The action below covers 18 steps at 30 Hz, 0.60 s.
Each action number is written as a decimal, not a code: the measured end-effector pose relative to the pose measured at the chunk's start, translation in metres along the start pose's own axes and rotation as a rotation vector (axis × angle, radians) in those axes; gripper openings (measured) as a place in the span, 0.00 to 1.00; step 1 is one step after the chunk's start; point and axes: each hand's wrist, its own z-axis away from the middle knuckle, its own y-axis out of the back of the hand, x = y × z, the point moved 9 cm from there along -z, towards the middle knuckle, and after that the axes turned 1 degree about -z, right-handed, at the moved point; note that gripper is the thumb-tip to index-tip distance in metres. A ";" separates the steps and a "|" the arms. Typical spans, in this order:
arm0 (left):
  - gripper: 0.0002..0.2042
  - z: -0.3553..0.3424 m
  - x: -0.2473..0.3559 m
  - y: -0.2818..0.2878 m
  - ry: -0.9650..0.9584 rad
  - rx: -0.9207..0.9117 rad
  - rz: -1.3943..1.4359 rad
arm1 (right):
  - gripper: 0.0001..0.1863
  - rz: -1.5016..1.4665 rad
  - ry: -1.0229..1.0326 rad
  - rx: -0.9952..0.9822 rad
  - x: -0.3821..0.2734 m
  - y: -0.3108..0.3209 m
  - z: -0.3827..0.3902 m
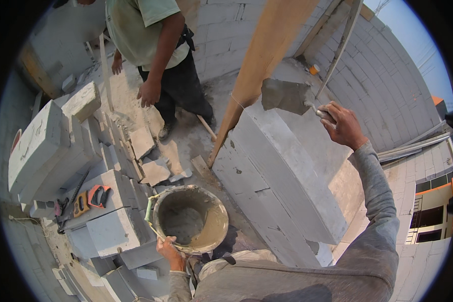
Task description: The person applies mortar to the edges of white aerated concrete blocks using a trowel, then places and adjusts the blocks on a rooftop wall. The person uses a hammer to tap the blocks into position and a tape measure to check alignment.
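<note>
My left hand (170,253) is closed on the near left rim of a bucket (217,221), where its pale handle also runs. Grey wet mortar (182,225) lies inside, and more is smeared on the bucket's wall. In my right hand (346,126), stretched out to the upper right, is the handle of a trowel (286,96). Its broad grey blade is at the far end of a low wall of pale blocks (287,161), next to a wooden post (261,50). Whether the blade touches the block cannot be made out.
Pale blocks (40,146) are stacked on the left, with two handsaws (98,195) lying on them. Broken block pieces (155,171) litter the floor beyond the bucket. Another person (156,55) stands at the upper left. A leaning pole (341,48) rises behind the trowel.
</note>
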 end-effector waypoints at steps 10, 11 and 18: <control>0.16 0.048 -0.035 -0.068 0.112 0.108 0.112 | 0.11 0.296 0.340 0.180 0.005 -0.033 -0.033; 0.16 0.049 -0.041 -0.070 0.142 0.125 0.115 | 0.11 0.305 0.350 0.186 0.005 -0.036 -0.036; 0.16 0.048 -0.063 -0.070 0.070 0.082 0.059 | 0.12 0.364 0.455 0.121 0.003 -0.046 -0.058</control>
